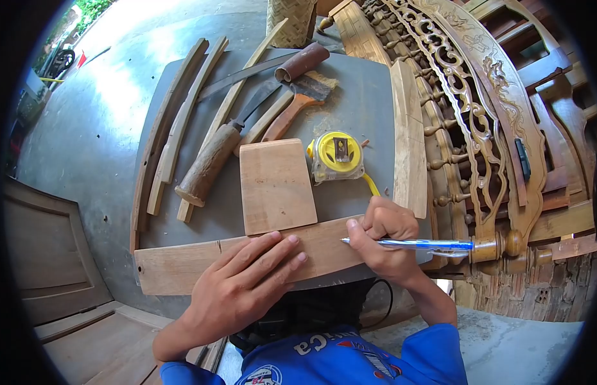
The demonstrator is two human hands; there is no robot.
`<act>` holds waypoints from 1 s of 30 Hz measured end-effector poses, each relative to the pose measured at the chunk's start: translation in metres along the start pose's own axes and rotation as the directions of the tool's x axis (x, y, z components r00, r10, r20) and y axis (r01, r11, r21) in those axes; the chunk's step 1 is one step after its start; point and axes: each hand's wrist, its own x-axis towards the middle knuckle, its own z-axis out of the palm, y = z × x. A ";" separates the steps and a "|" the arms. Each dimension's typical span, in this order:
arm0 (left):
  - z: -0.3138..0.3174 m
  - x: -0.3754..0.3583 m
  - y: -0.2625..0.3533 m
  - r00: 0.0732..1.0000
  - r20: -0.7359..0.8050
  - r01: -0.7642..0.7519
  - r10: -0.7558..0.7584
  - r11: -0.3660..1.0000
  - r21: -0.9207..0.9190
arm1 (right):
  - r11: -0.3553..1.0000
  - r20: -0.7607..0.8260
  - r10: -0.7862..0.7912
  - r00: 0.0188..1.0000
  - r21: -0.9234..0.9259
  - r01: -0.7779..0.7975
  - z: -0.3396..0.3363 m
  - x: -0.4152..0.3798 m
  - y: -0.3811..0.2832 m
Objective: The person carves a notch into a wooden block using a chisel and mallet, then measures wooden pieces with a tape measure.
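My left hand point(239, 285) lies flat with fingers stretched out on a long wooden plank point(173, 264) along the near table edge. Its fingertips are close to the lower edge of a tapered wooden block point(276, 186), which sits against the plank's far side. In my right hand point(387, 247) is a blue ballpoint pen point(433, 244), held nearly level with its tip pointing left over the plank. Beyond that hand stands a yellow tape measure point(337, 153). A short length of its yellow blade point(372, 185) runs down toward my right hand, where its end is hidden.
On the grey table point(212, 192) lie several wood strips point(186, 125), a wooden-handled tool point(210, 163), an orange-handled tool point(289, 115) and a brown cylinder-handled blade point(303, 61). Carved wooden furniture point(465, 109) crowds the right side. Wooden panels point(51, 244) lie at left.
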 end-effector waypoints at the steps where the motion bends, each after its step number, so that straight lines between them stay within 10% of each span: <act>1: 0.000 0.000 0.000 1.000 0.000 0.003 -0.003 1.000 -0.002 | 1.000 -0.003 0.001 1.000 0.009 0.000 0.000 0.000 0.002; 30: 0.000 0.008 -0.005 0.998 -0.018 -0.057 0.058 0.997 0.055 | 0.993 -0.067 0.079 0.995 0.098 -0.073 0.003 0.011 0.001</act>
